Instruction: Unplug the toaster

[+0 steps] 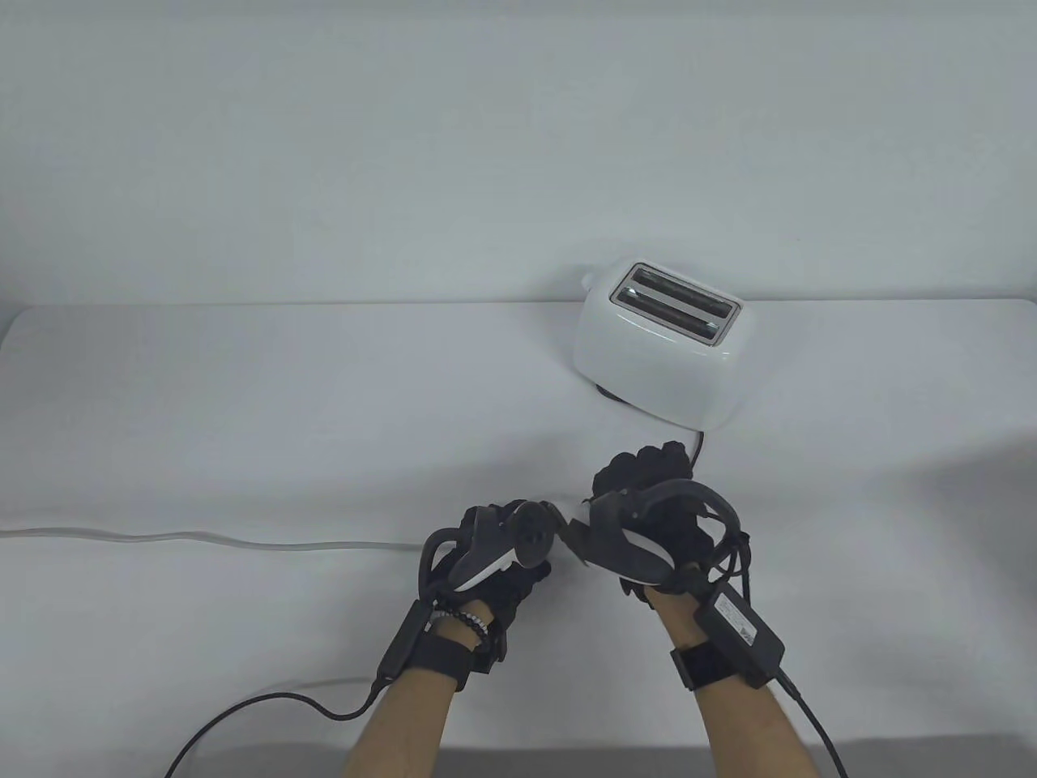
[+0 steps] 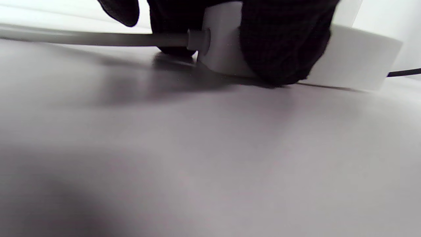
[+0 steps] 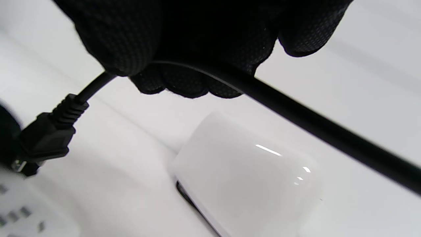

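Gripping the black cord (image 3: 296, 121) behind its plug (image 3: 42, 138), the right hand (image 1: 648, 519) has the plug's prongs at the white power strip (image 2: 348, 59), which the left hand (image 1: 502, 551) presses to the desk (image 1: 243, 405). Whether the prongs are clear cannot be told. Pulling by cord risks strain or slip. Toaster (image 1: 660, 340) stands beyond.

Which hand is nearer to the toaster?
Right. The right hand is just in front of the toaster, holding its black cord; the left hand is farther, to its front-left.
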Tool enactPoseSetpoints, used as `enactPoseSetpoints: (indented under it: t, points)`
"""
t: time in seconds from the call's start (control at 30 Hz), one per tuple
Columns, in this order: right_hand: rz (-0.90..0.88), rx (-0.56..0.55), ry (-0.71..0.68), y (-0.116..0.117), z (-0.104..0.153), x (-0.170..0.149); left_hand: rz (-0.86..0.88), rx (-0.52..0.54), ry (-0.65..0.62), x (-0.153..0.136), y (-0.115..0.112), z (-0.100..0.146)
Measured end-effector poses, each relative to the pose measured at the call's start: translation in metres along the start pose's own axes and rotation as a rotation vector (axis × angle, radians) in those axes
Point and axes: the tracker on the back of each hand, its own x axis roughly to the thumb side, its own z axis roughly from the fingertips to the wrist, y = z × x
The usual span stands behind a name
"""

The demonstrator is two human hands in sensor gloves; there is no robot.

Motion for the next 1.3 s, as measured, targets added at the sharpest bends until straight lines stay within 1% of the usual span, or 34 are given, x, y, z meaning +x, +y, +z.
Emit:
enactPoseSetpoints:
  t: [0.07, 0.13, 0.23, 0.27, 0.37, 0.5, 0.63, 0.73, 0.83, 1.0, 1.2, 1.3]
  points:
    - [-0.075, -0.018, 0.058, -0.003, 0.003, -0.021, -0.002, 0.001, 0.0, 0.0, 0.0, 0.0]
    - [-0.171, -0.012, 0.13, 0.001, 0.009, -0.045, 0.0, 0.0, 0.0, 0.0, 0.0, 0.0]
    - [-0.373, 0.009, 0.26, 0.02, 0.023, -0.08, -0.003, 0.001, 0.0, 0.0, 0.0, 0.0]
    - [-0.445, 0.013, 0.313, 0.029, 0.029, -0.093, -0.002, 0.0, 0.0, 0.0, 0.0, 0.0]
    - [-0.578, 0.042, 0.455, 0.056, 0.045, -0.123, 0.0, 0.0, 0.0, 0.0, 0.0, 0.0]
    - [-0.648, 0.105, 0.612, 0.094, 0.067, -0.154, 0.005, 0.0, 0.001, 0.0, 0.0, 0.0]
    - [-0.672, 0.209, 0.727, 0.133, 0.085, -0.17, 0.015, -0.001, 0.002, -0.001, -0.001, 0.0]
    - [-0.644, 0.281, 0.778, 0.16, 0.093, -0.172, 0.015, -0.001, 0.002, -0.001, -0.001, -0.001]
    - [-0.594, 0.328, 0.802, 0.177, 0.096, -0.171, 0.02, -0.002, 0.001, -0.001, -0.001, -0.001]
    - [-0.416, 0.368, 0.762, 0.191, 0.09, -0.164, 0.022, -0.003, 0.001, -0.002, -0.001, -0.001]
    - [-0.151, 0.407, 0.649, 0.201, 0.08, -0.154, 0.024, -0.003, 0.001, -0.002, -0.001, -0.002]
    - [-0.091, 0.418, 0.615, 0.208, 0.077, -0.151, 0.028, -0.004, 0.0, -0.003, -0.001, -0.002]
